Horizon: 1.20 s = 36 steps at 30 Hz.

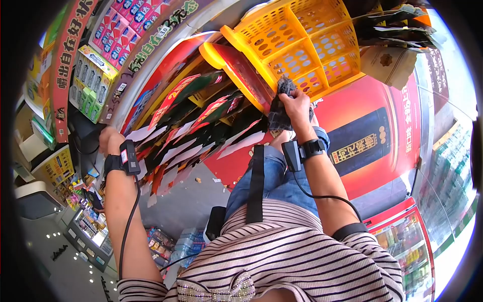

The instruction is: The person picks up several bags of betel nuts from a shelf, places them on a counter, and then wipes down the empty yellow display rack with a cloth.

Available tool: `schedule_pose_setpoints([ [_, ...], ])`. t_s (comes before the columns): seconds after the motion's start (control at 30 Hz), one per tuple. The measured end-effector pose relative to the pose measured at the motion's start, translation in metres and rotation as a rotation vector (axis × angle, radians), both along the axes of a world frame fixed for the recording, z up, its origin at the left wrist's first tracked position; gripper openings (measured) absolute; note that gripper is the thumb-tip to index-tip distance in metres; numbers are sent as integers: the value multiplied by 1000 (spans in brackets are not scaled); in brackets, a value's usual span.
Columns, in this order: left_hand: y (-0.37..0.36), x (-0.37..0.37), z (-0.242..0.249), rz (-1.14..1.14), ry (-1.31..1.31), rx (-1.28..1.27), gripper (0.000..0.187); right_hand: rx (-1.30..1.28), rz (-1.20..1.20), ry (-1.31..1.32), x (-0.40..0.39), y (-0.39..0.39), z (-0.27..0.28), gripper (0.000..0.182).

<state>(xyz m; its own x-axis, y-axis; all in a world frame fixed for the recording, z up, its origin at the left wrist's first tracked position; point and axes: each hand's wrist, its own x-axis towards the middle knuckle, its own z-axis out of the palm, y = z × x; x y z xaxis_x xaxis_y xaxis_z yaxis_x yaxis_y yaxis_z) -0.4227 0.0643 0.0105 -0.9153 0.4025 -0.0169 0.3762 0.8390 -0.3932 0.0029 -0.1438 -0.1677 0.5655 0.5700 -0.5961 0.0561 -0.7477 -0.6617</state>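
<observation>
A dark grey cloth [280, 114] is bunched in my right hand [298, 106], with the fingers closed round its upper part. That hand is at the lower edge of a yellow plastic basket [308, 31], whose holed compartments face me. My left hand [110, 140] is beside the rounded shelf edge, left of the hanging packets [183, 108]; its fingers are blurred and partly turned away. Each wrist wears a black strap with a small cabled device.
Pink boxes [114, 38] and green packs [86, 100] line the shelf at upper left. A red poster panel [362, 136] stands behind my right arm. Brown paper packets [390, 63] hang at upper right. A red-framed drinks cooler [405, 246] is at lower right.
</observation>
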Motion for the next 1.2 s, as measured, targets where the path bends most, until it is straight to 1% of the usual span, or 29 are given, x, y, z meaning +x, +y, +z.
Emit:
schedule_pose_setpoints([
  [0.07,0,3,0,-56,-6,-98,45,62,16,-61,-4,9,-6,33],
  [0.1,-4,11,3,-84,-4,-154,45,62,23,-55,-5,20,3,32],
  [0.2,-9,32,18,-188,13,-331,45,78,27,-75,-3,16,20,33],
  [0.23,-4,29,15,-136,12,-250,45,3,11,33,-1,8,12,34],
  [0.27,0,27,13,-88,14,-166,45,-10,-3,16,-3,-1,2,34],
  [0.3,8,-8,-5,56,8,52,46,-21,-13,-5,-5,-9,-8,34],
  [0.33,11,-29,-15,146,27,153,47,-29,-19,-26,-4,-11,-13,34],
  [0.37,10,-26,-16,182,39,189,48,-32,-13,13,-4,-7,-11,34],
  [0.47,5,5,-6,274,84,274,52,21,-7,-85,-10,16,5,35],
  [0.53,5,19,0,255,81,215,55,2,-8,-15,-7,12,6,34],
  [0.6,5,25,4,72,106,46,55,-25,-8,29,-3,-1,-4,33],
  [0.63,-3,25,12,-146,85,-163,53,-41,-11,60,-2,-5,-10,32],
  [0.67,-6,26,17,-359,64,-368,51,-29,-4,27,-2,-3,-9,32],
  [0.7,-3,13,9,-228,73,-269,43,-19,5,-5,-4,1,-6,32],
  [0.77,7,-42,-22,39,93,-77,27,7,22,-67,-7,13,7,32],
  [0.83,-6,-30,-14,-215,136,-92,18,2,47,-28,-4,18,8,32],
  [0.87,-28,24,15,-607,162,-202,16,0,53,-8,-4,19,7,31],
  [0.9,-41,55,33,-999,183,-310,16,19,38,-6,-5,16,4,31],
  [0.97,-42,42,33,-1087,128,-240,15,54,19,-75,-9,20,4,30],
  [1.03,-42,30,32,-1088,100,-242,16,76,12,-114,-11,21,4,30],
  [1.17,-31,29,30,-901,119,-360,18,49,41,-12,-3,20,4,33],
  [1.2,-25,30,26,-823,165,-365,21,32,68,3,0,20,3,35],
])
